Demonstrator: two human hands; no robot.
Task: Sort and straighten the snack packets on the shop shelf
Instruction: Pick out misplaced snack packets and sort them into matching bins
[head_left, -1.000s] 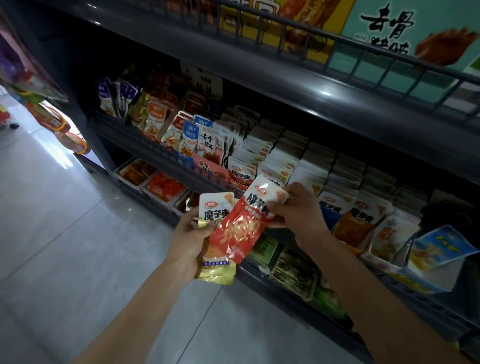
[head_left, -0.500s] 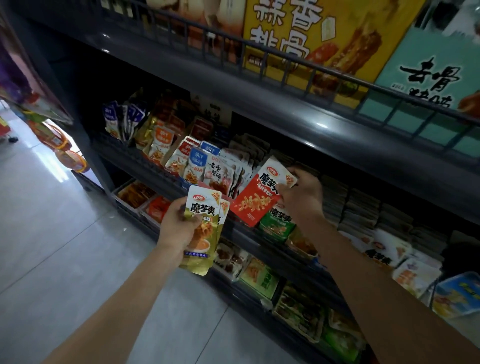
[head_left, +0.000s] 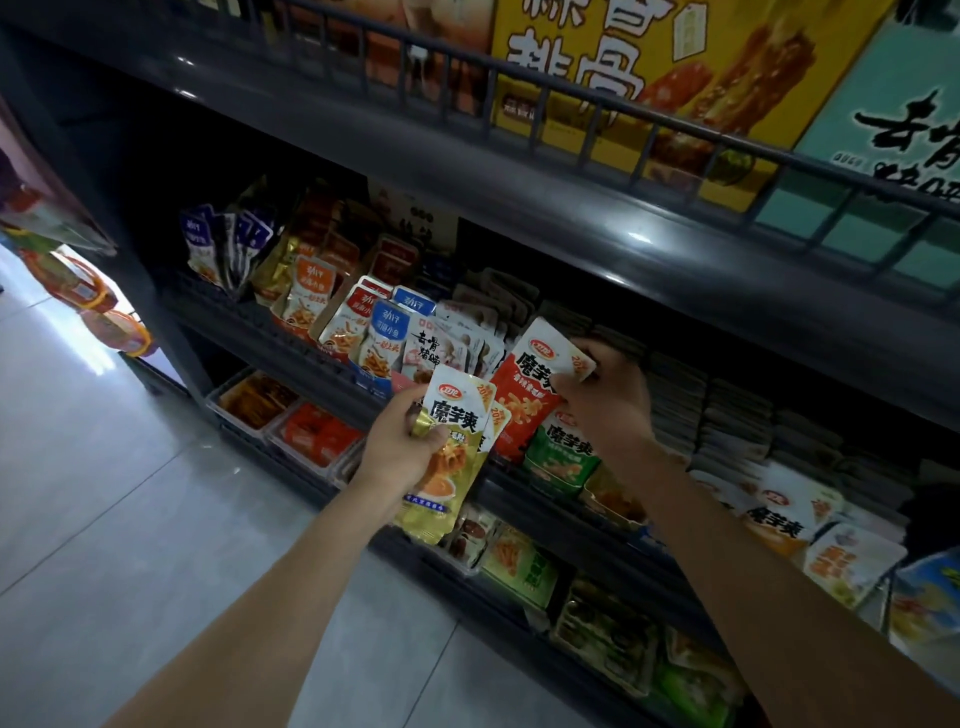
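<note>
My left hand (head_left: 404, 453) grips a small stack of gold snack packets (head_left: 451, 467) in front of the middle shelf (head_left: 291, 338). My right hand (head_left: 610, 410) pinches the top corner of a red packet (head_left: 527, 384), which stands upright at the front of a row on that shelf. A green packet (head_left: 561, 457) of the same brand stands just below and right of the red one. Rows of upright packets (head_left: 737, 431) run back along the shelf to the right of my right hand.
Orange, blue and white packets (head_left: 363, 332) crowd the shelf's left part. The top shelf rail (head_left: 571, 104) holds big yellow and teal boxes. A lower shelf carries trays of red snacks (head_left: 317, 431) and green packs (head_left: 519, 566). Grey tiled floor (head_left: 104, 519) lies to the left.
My right hand carried the red packet up from over the gold stack to the front of a shelf row. The left hand rose a little with the gold packets. The camera tilted upward.
</note>
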